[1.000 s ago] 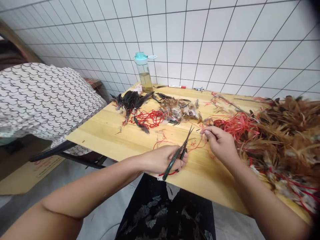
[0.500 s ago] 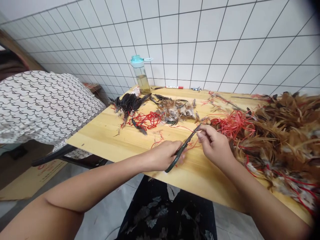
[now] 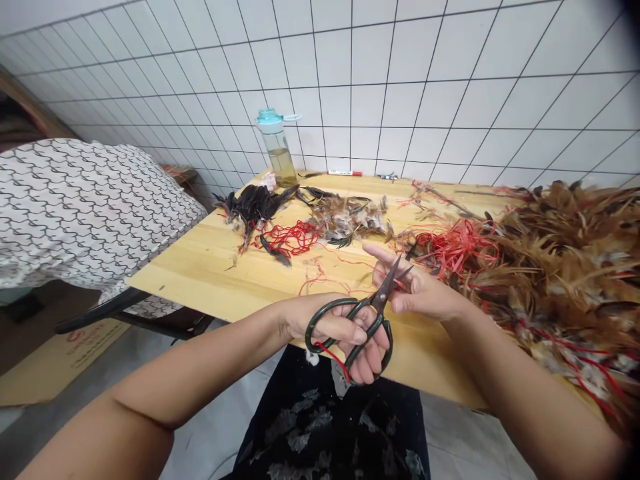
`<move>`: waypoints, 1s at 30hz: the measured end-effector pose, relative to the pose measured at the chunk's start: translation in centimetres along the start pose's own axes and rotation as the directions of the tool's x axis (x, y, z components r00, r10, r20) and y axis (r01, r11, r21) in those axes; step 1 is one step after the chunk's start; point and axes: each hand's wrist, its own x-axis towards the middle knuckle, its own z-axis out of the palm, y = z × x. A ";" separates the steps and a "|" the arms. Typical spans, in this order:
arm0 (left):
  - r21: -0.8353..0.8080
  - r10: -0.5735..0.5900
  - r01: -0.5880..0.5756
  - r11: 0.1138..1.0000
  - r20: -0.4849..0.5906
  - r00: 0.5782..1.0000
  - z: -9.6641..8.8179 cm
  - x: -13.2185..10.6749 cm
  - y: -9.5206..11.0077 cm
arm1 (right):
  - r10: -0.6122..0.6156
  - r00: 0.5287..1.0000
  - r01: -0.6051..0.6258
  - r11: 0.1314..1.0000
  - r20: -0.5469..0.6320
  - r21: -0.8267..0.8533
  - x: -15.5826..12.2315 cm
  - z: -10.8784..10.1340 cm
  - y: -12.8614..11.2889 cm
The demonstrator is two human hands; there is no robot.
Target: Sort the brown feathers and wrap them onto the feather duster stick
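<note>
Black-handled scissors are in my left hand, with thumb and fingers through and around the loops. The blades point up and away, slightly apart, and a red cord is tied to one loop. Close beside the blade tips is my right hand, its index finger stretched out and its thumb apart. A thin red string runs over the table toward the right-hand fingers, which are partly behind the blades. Right of this hand lie a tangle of red string and a large heap of brown feathers.
Black feathers, brown-grey feathers and a red cord bundle lie on the wooden table. A water bottle and a marker stand near the tiled wall. A person in patterned cloth is at left.
My left hand has turned palm up, swinging the scissors so both loops show and the blades part. My right hand's pinch has loosened, and its index finger now stretches leftward.
</note>
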 end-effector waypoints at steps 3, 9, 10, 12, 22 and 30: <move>-0.053 -0.042 0.045 0.998 0.060 0.997 -0.1 0.2 -0.3 | -0.003 1.000 0.003 1.000 -0.004 0.011 0.1 -0.2 0.5; -0.053 0.014 -0.013 0.999 0.011 1.000 0.2 0.3 -0.1 | 0.020 0.996 -0.017 0.999 0.081 -0.039 0.4 0.0 -0.8; -0.039 0.039 -0.040 0.998 -0.018 0.999 0.1 0.3 0.0 | 0.019 0.999 -0.015 0.996 0.044 -0.084 0.5 0.1 -1.0; -0.002 0.088 -0.089 0.996 -0.086 0.992 0.0 0.2 -0.1 | 0.001 0.999 -0.012 0.970 -0.045 -0.244 0.6 0.1 -1.2; 0.202 0.214 -0.141 0.969 -0.408 0.888 1.2 0.3 -0.3 | -0.057 0.998 0.027 0.580 -0.008 -0.814 0.5 0.3 -0.6; 0.659 0.564 0.068 0.749 -0.688 0.455 -0.2 -7.5 5.0 | -0.055 0.950 -0.184 0.693 -0.306 -0.697 0.6 -0.4 -0.4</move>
